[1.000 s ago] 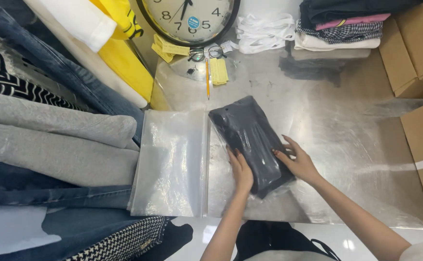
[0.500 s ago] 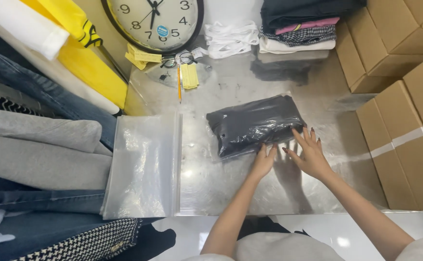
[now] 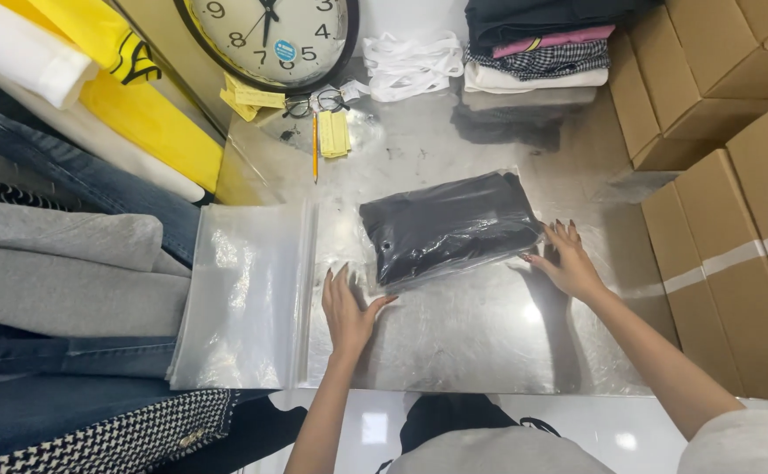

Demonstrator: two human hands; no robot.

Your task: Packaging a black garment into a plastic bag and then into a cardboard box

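Left hand (image 3: 347,307) now off bagged garment (image 3: 447,226), flat; right hand (image 3: 564,256) spread, seemingly touching it

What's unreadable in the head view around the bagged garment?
- Black garment: its type, folded and behind glare on the clear bag.
- Right hand: whether it grips the bag edge or only presses it.
- Clock: top cut off by frame edge.
- Left hand: palm contact with table hidden.

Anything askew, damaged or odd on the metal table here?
The bagged black garment lies slanted, not square to the table. A wall clock rests on the table's far end rather than hanging. No damage or spills show.
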